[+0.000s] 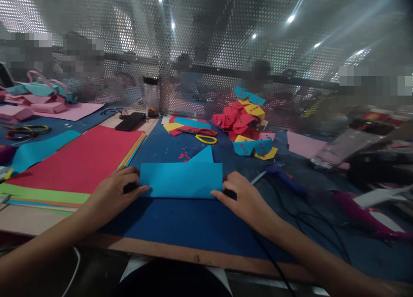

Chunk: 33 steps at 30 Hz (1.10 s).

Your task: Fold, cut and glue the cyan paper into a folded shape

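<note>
A blue sheet of paper [181,180], folded into a wide rectangle, is held just over the dark blue table top. My left hand [121,187] pinches its left end, thumb on the near face and fingers behind. At the right end my right hand [240,193] grips it the same way, its thumb at the lower corner. A blue triangular paper piece [203,155] shows behind its top edge; whether it is a separate piece I cannot tell.
Beyond the paper lie yellow-and-red-handled scissors [206,135] and a pile of dotted paper shapes [240,120]. Stacked coloured sheets [80,159] and a phone [130,121] are on the left. A blue glue gun [285,178] with cables lies right; a bottle [151,97] stands behind.
</note>
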Motion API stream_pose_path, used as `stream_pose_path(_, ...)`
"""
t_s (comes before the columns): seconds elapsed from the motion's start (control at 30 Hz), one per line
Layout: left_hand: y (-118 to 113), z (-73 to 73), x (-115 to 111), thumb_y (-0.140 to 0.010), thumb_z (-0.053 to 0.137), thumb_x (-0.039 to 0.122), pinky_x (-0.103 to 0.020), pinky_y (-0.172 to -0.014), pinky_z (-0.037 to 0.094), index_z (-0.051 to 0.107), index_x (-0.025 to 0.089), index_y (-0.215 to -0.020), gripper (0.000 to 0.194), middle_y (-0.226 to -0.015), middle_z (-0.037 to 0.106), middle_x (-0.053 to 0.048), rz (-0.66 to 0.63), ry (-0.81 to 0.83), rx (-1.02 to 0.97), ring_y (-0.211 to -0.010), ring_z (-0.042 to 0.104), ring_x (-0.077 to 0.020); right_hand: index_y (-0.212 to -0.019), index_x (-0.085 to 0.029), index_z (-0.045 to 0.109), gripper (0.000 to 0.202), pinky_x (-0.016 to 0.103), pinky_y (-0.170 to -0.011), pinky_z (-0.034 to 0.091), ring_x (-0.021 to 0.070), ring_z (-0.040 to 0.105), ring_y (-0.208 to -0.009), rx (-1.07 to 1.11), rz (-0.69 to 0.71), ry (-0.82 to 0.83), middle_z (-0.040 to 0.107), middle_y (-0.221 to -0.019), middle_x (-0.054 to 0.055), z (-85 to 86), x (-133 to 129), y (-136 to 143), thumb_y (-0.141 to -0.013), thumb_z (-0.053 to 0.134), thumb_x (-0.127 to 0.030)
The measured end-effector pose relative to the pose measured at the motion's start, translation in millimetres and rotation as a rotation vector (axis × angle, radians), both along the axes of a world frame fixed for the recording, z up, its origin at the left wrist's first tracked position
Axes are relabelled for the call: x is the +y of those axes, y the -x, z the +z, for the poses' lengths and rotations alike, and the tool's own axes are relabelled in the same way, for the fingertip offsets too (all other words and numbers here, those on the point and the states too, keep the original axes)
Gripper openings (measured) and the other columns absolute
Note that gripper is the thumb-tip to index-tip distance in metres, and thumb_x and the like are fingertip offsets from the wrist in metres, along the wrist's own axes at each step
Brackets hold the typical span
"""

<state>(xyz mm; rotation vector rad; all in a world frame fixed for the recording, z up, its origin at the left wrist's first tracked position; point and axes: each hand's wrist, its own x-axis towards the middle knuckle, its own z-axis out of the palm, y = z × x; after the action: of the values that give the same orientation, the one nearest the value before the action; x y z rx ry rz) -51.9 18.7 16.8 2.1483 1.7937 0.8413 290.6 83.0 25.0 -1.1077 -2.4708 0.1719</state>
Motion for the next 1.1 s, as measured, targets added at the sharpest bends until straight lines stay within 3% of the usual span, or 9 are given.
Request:
stream_pose_path(0.57, -2.9, -2.2, 5.6, -0.092, 0.054, 0.05, -0.034, -0.073, 0.042, 0.055, 0.023, -0.075, 0.032, -0.086, 0.062, -0.003, 0.009, 0.001, 0.036, -0.086, 0.057, -0.0236, -0.065, -0.02, 0.053, 0.039, 0.037, -0.076, 0.044, 0.0221, 0.055, -0.086, 0.001, -0.023, 0.0, 0.063, -0.083, 0.005, -2.8, 1.1, 1.3, -0.094, 0.069, -0.04)
stream_pose_path(1.1, -0.3, -7.6, 7.1, -0.088, 0.056, 0.056, -0.038, -0.075, 0.045, 0.054, 0.025, -0.073, 0.034, -0.086, 0.064, -0.004, 0.007, -0.045, 0.063, -0.087, 0.058, -0.0277, -0.069, -0.02, 0.061, 0.03, 0.038, -0.084, 0.04, 0.0217, 0.055, -0.092, 0.056, -0.085, 0.102, 0.066, -0.089, 0.003, -0.5, -1.1, 2.8, -0.093, 0.071, -0.034)
